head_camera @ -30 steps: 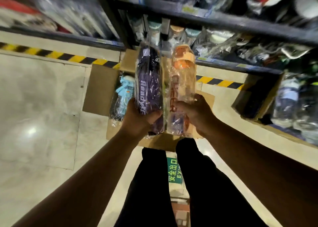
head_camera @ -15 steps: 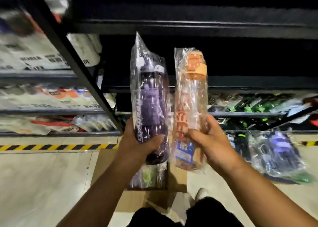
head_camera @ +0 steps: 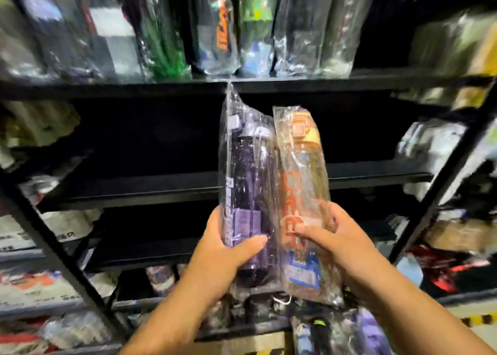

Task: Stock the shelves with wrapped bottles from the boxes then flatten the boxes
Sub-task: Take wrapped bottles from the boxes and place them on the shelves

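Note:
My left hand grips a purple bottle in clear plastic wrap, held upright. Beside it, touching, is an orange bottle in clear wrap, gripped low down by my right hand. Both bottles stand in front of a dark black shelf at the middle of the rack. The shelf above carries several wrapped bottles standing in a row. No box is clearly in view.
Black diagonal rack posts run at the left and right. Wrapped goods fill the side bays and the lower shelves. A strip of yellow-black floor tape shows at the lower right.
The view has swung up from the floor and the open box to the rack. Both hands have lifted the two wrapped bottles up to the dark middle shelf.

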Demonstrator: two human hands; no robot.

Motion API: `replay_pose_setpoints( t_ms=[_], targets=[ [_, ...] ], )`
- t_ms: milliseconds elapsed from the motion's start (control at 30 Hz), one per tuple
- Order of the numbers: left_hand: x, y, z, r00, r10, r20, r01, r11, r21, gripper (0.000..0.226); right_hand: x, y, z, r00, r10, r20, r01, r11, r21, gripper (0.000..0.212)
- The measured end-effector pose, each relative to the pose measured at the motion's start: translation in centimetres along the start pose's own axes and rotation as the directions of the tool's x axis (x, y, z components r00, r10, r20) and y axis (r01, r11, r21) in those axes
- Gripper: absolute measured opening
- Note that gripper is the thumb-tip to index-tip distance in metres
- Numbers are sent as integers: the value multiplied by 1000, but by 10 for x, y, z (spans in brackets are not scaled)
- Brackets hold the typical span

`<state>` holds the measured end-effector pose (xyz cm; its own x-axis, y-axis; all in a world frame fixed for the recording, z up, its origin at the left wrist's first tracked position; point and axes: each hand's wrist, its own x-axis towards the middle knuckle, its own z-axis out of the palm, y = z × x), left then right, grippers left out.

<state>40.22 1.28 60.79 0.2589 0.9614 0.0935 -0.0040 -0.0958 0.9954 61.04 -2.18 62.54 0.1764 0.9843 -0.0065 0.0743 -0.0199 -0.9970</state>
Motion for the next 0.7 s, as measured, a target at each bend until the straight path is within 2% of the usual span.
replay_pose_setpoints(
  t_ms=[100, 167, 233, 333, 400, 467, 533, 700],
  targets=[
    [25, 35, 51, 998, 61, 31, -60, 998, -18, 69, 10, -33, -60, 997, -75, -13, 74, 997, -33, 86],
    [43, 58, 80, 993, 97, 64, -94, 994, -49, 62, 17, -55, -95, 993, -116, -27, 116, 993, -30, 89],
    [60, 82, 107, 987, 136, 88, -129, 989, -77, 60, 24, -75, -124, 987, -155, -42, 156, 988, 11, 78],
    [87, 115, 140, 979, 166, 119, -157, 984, -83, 84, 39, -102, -160, 981, -189, -43, 192, 979, 69, 56],
    [108, 131, 155, 973, 195, 127, -184, 978, -98, 86, 54, -117, -181, 977, -207, -58, 212, 974, 85, 63],
    [131, 143, 167, 965, 228, 131, -214, 970, -112, 77, 73, -131, -201, 971, -218, -94, 228, 968, 105, 72],
    [150, 154, 177, 955, 267, 125, -254, 961, -112, 68, 97, -147, -219, 960, -249, -129, 262, 960, 98, 72],
    [198, 172, 183, 944, 319, 78, -306, 941, -145, 83, 166, -187, -251, 913, -352, -208, 362, 932, 12, 79]
  ],
)
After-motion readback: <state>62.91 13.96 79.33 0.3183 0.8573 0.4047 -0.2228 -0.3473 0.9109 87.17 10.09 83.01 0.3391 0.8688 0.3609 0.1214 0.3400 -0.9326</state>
